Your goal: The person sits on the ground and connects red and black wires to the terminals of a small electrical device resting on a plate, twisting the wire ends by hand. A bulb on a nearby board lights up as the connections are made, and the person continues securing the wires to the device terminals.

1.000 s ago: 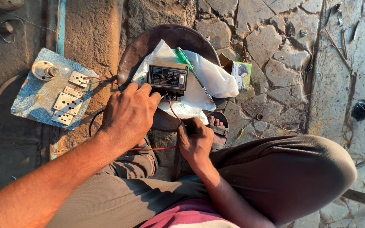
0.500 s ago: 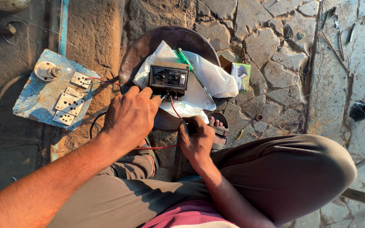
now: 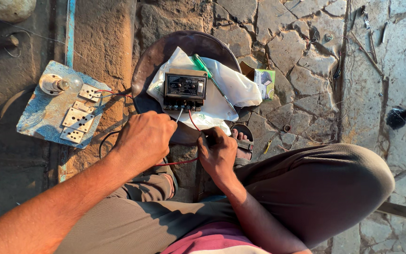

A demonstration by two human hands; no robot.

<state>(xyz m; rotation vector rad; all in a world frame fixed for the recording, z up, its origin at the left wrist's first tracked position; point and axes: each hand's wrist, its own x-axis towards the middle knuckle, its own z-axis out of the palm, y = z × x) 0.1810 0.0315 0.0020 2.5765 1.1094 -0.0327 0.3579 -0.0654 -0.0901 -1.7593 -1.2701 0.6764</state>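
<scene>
A black electrical control unit (image 3: 184, 89) with knobs lies on a white plastic bag (image 3: 231, 87) spread over a round dark metal pan (image 3: 158, 56). A white wire (image 3: 179, 115) and a red wire (image 3: 194, 121) run from its lower terminals toward me. My left hand (image 3: 145, 139) is closed just below the unit, where the white wire ends. My right hand (image 3: 217, 153) pinches the red wire beside it; the fingertips hide whatever else it holds. A green-handled screwdriver (image 3: 205, 68) rests on the bag by the unit.
A blue board (image 3: 41, 120) with white sockets and a bulb lies on the ground at left, wired by red and black leads. A small cardboard box (image 3: 265, 81) sits right of the pan. My sandalled foot (image 3: 243, 141) and bent knees fill the foreground on cracked stone paving.
My left hand has drawn back a little from the unit's lower edge toward me. My right hand stays on the red wire, almost unmoved.
</scene>
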